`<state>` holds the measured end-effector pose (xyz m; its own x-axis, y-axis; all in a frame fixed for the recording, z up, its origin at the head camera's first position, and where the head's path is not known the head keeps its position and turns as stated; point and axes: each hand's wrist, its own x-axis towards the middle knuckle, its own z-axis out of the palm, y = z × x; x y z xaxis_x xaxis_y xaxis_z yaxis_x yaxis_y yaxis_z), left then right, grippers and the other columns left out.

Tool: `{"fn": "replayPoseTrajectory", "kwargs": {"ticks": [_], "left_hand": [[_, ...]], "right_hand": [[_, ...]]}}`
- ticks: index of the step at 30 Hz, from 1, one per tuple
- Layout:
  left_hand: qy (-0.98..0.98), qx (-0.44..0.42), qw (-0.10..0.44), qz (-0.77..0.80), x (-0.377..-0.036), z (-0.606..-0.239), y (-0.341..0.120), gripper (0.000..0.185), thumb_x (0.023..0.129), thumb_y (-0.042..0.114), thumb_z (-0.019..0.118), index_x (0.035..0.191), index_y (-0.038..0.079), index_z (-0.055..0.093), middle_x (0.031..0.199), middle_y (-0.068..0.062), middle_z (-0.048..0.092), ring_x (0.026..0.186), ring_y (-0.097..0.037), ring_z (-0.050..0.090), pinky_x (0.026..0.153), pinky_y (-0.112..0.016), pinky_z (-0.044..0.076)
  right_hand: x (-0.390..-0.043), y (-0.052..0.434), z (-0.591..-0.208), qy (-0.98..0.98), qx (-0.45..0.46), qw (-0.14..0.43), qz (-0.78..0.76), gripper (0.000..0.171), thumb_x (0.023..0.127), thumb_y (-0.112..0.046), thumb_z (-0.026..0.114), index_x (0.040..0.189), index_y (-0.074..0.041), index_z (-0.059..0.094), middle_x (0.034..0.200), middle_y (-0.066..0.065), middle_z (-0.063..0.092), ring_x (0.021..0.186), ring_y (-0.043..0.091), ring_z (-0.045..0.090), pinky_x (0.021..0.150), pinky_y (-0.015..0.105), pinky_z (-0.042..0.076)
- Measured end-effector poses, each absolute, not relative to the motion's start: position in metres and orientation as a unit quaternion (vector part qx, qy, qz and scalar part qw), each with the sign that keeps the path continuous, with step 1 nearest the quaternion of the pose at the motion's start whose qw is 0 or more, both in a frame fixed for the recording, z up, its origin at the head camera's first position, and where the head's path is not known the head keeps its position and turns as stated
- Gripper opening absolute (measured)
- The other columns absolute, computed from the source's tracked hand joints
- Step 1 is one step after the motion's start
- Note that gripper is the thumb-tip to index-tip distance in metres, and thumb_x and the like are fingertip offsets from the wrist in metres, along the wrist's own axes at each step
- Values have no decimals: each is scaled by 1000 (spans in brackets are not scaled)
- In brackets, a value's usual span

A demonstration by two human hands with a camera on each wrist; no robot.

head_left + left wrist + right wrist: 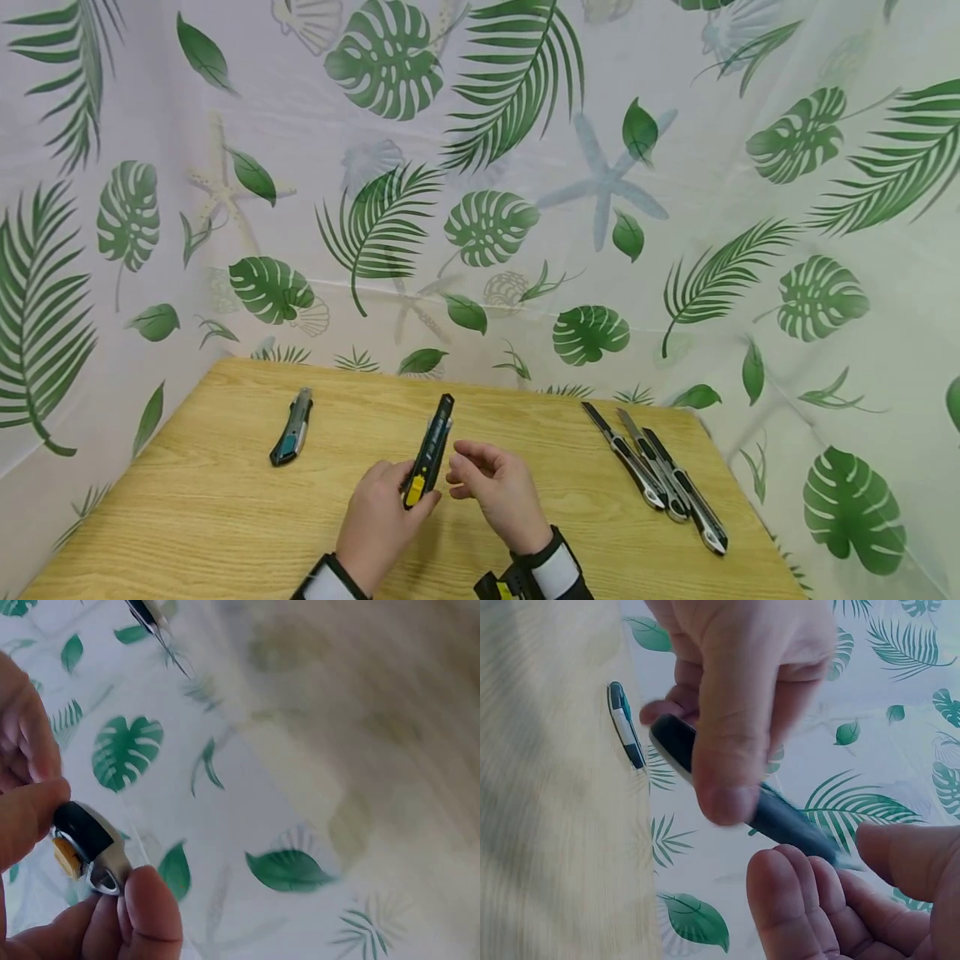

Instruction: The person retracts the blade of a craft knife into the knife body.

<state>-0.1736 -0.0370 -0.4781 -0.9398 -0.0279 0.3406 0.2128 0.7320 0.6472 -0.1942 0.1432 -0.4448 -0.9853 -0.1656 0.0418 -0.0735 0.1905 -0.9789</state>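
Note:
My left hand (401,492) grips a black utility knife with a yellow slider (431,450) by its lower end and holds it above the wooden table (225,517), tip pointing away from me. In the left wrist view my fingertips (154,900) pinch the knife's black, yellow and metal butt (86,844). My right hand (468,471) hovers just right of the knife with fingers loosely curled and holds nothing. In the right wrist view the dark knife body (787,821) runs from the left hand's grip toward my right fingers (802,900), thumb held apart.
A teal and grey utility knife (292,427) lies on the table at the left, also seen from the right wrist as the teal knife (625,724). Three black and silver knives (660,479) lie side by side at the right. Leaf-print curtains (487,225) enclose the table.

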Motion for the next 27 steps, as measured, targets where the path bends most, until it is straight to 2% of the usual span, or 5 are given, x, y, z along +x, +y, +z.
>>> {"fn": "replayPoseTrajectory", "kwargs": {"ticks": [5, 9, 12, 21, 27], "left_hand": [[-931, -14, 136, -338, -212, -480, -66, 33, 89, 29, 89, 97, -1, 78, 84, -7, 67, 69, -14, 54, 56, -26, 44], [-942, 7, 109, -316, -243, -492, -90, 33, 92, 27, 85, 79, 0, 69, 72, -7, 60, 58, -17, 53, 50, -27, 39], [-951, 15, 92, -293, -259, -500, -104, 38, 93, 26, 84, 72, 4, 61, 63, -5, 54, 51, -18, 50, 49, -27, 35], [-967, 1, 73, -243, -283, -511, -117, 46, 93, 23, 82, 59, 10, 54, 54, -3, 52, 47, -18, 52, 47, -27, 36], [-971, -5, 42, -233, -286, -509, -116, 38, 91, 18, 83, 64, 6, 60, 59, -7, 60, 52, -21, 58, 50, -32, 45]], "right_hand": [[-197, 146, -446, 788, -74, 19, -610, 37, 107, -25, 69, 131, 2, 71, 111, 16, 78, 93, 21, 76, 77, 31, 66], [-201, 148, -452, 821, -85, -11, -564, 31, 105, -27, 71, 124, -3, 76, 106, 11, 79, 89, 14, 73, 74, 26, 62], [-203, 149, -459, 849, -101, -35, -517, 27, 105, -26, 72, 120, -5, 78, 105, 8, 80, 89, 11, 71, 75, 24, 59], [-206, 152, -468, 867, -112, -39, -485, 29, 105, -29, 72, 120, -6, 78, 105, 7, 79, 91, 14, 71, 77, 23, 57], [-206, 154, -470, 871, -108, -28, -478, 31, 105, -32, 72, 121, -6, 78, 106, 6, 79, 93, 14, 70, 79, 25, 57]]}}
